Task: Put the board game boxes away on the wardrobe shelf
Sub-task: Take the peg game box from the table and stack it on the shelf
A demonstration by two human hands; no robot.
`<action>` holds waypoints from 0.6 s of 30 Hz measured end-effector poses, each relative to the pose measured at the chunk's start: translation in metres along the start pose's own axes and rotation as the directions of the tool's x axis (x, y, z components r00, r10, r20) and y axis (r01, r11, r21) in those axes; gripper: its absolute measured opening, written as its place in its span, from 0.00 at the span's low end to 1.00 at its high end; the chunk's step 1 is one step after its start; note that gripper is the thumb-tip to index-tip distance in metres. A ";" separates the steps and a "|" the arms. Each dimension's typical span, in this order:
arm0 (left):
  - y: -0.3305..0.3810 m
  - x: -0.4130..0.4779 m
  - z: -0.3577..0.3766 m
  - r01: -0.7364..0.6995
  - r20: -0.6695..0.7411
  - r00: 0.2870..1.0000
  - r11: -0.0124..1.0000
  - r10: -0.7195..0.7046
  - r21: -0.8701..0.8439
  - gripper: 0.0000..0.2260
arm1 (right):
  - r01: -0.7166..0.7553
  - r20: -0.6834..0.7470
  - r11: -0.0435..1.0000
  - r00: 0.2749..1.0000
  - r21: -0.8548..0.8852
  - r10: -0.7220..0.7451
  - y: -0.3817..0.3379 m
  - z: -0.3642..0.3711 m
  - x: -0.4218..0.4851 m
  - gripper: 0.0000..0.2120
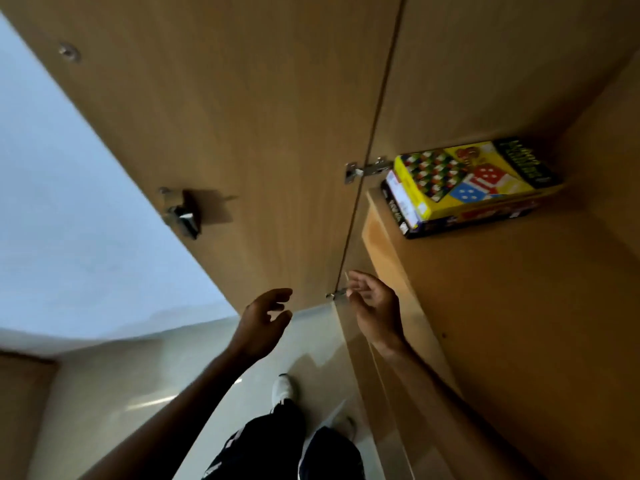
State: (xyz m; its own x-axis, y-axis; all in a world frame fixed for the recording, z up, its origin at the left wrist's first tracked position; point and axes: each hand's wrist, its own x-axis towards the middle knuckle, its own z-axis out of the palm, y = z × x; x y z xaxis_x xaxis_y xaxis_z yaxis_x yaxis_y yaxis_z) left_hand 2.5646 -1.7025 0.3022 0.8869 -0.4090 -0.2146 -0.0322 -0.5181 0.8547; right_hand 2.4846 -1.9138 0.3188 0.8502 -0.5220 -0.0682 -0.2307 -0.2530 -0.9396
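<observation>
Board game boxes (pixel 478 178): two, yellow over dark, lying stacked on the wardrobe shelf (pixel 502 289). Likely light, stiff, slick cardboard; I am favouring the long edges. Left grip (pixel 263 320) and right grip (pixel 375 308) are hanging loosely spread below the shelf, holding nothing.

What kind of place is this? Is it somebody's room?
Probably a room at home, right at an open wooden wardrobe. The wardrobe door hangs on a metal hinge, and two board game boxes sit stacked on its shelf.
</observation>
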 end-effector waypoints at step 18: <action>-0.189 -0.240 -0.235 0.193 -0.471 0.830 0.945 -0.300 -0.263 0.14 | 0.152 0.606 0.986 0.792 -0.068 -0.080 -0.093 0.322 -0.177 0.11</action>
State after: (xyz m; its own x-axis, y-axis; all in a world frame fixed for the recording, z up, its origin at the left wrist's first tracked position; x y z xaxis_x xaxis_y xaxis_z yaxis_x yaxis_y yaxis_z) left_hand 2.4658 -1.3295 0.3029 0.9624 0.1697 -0.2119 0.2616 -0.3712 0.8909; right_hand 2.5074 -1.5358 0.3100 0.9782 0.1003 -0.1817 -0.1304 -0.3840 -0.9141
